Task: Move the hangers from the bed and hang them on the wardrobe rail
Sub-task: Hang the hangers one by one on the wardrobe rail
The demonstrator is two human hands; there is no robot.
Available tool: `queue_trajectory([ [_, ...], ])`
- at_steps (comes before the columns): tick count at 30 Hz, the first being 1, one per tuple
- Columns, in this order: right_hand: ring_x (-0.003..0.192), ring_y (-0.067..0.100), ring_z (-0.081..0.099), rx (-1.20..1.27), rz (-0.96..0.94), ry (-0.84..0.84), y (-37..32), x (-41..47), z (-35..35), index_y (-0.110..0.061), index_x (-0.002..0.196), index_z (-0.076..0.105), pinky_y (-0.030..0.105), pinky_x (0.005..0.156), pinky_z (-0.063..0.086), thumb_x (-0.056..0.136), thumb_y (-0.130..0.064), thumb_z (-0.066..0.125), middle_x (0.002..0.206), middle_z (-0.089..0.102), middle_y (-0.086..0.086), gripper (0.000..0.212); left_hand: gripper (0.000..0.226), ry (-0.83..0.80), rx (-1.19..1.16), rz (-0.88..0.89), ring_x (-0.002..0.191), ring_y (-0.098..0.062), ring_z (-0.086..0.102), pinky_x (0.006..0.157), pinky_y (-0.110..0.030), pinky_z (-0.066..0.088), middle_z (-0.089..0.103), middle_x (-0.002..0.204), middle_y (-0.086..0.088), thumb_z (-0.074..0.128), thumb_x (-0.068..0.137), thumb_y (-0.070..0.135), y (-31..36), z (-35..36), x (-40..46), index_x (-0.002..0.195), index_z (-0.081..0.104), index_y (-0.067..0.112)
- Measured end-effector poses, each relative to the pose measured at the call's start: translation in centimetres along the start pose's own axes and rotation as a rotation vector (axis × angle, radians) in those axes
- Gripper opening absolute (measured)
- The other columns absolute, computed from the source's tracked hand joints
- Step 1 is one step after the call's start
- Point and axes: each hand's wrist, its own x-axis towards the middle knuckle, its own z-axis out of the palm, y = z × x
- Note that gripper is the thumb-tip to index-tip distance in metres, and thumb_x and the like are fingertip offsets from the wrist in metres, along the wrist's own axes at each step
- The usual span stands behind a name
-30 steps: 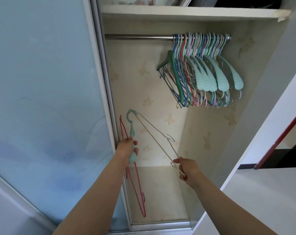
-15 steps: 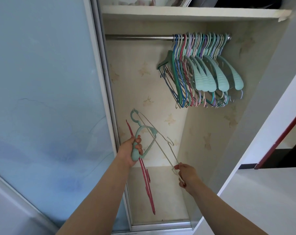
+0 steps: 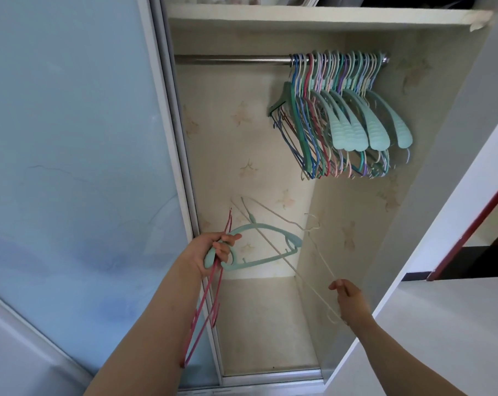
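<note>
Up at the top of the open wardrobe, a shiny metal rail (image 3: pixel 233 59) runs across under a white shelf (image 3: pixel 322 17), and a tight bunch of mixed plastic and wire hangers in teal, blue, pink and cream (image 3: pixel 342 121) hangs packed at its right end. Left stretch of the rail is bare metal. Frosted blue sliding door (image 3: pixel 70 167) fills the left side.

Lower down, the left hand (image 3: pixel 210 254) has its grip curled round the end of a chunky teal plastic hanger (image 3: pixel 259 247), which lies tipped sideways in front of the wallpapered back wall, plus thin pink wire hangers (image 3: pixel 205 310) that dangle down past the forearm. The right hand (image 3: pixel 349 300) pinches thin cream wire hangers (image 3: pixel 293 267), with the wires slanting up and left, crossing the teal one. Can't tell exactly how many cream ones there are. All held ones are well below the rail, not touching it.
</note>
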Motion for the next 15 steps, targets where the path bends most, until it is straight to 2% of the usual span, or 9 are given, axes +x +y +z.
queue_trajectory([
  [2,0.060,0.018,0.047,-0.014,-0.007,0.027,0.6,-0.1,-0.1,-0.026,0.078,0.060,0.024,0.058,0.038,0.102,-0.025,0.037,0.064,0.049,-0.008,0.034,0.029,0.021,-0.015,0.008,0.029,-0.003,0.038,0.029,-0.014,0.035,0.046,0.053,0.002,0.030,0.102,0.014,-0.2,0.0,0.4,0.112,0.050,-0.003],
  [5,0.057,0.021,0.048,-0.002,-0.002,0.028,0.4,-0.5,0.0,-0.018,0.083,0.062,0.028,0.055,0.041,0.102,-0.024,0.036,0.064,0.051,-0.001,0.033,0.028,0.085,-0.019,0.033,0.028,-0.003,0.039,0.029,-0.014,0.036,0.046,0.049,0.002,0.027,0.102,0.014,-0.4,0.3,1.0,0.097,0.051,0.001],
  [9,0.072,0.024,0.056,-0.027,-0.087,0.025,-3.1,-1.0,1.2,-0.017,0.093,0.063,0.025,0.058,0.043,0.101,-0.020,0.036,0.078,0.058,-0.002,0.028,0.024,0.216,0.056,0.099,0.028,-0.006,0.042,0.031,-0.012,0.036,0.052,0.049,-0.001,0.029,0.103,0.015,-1.2,1.0,1.8,0.093,0.048,0.003],
  [12,0.059,0.020,0.055,0.101,-0.116,0.018,-6.4,-1.8,2.5,-0.013,0.097,0.061,0.021,0.043,0.045,0.100,-0.016,0.037,0.069,0.051,-0.002,0.025,0.014,0.329,0.093,0.142,0.030,-0.010,0.047,0.033,-0.015,0.040,0.059,0.068,-0.009,0.032,0.099,0.006,-1.9,1.3,2.3,0.103,0.046,0.005],
  [14,0.053,0.015,0.050,0.182,-0.082,0.013,-7.9,-2.0,3.4,-0.012,0.096,0.062,0.021,0.043,0.044,0.100,-0.017,0.037,0.063,0.047,-0.005,0.026,0.020,0.387,0.091,0.153,0.037,-0.014,0.054,0.035,-0.016,0.043,0.063,0.086,-0.015,0.031,0.098,0.003,-2.5,1.3,2.4,0.115,0.040,0.009],
  [15,0.050,0.013,0.045,0.225,-0.031,-0.001,-8.2,-2.0,3.9,-0.012,0.095,0.064,0.023,0.044,0.041,0.101,-0.018,0.037,0.060,0.045,-0.005,0.028,0.026,0.406,0.082,0.160,0.049,-0.017,0.061,0.036,-0.016,0.044,0.064,0.100,-0.018,0.030,0.098,0.001,-2.7,1.2,2.4,0.121,0.038,0.011],
])
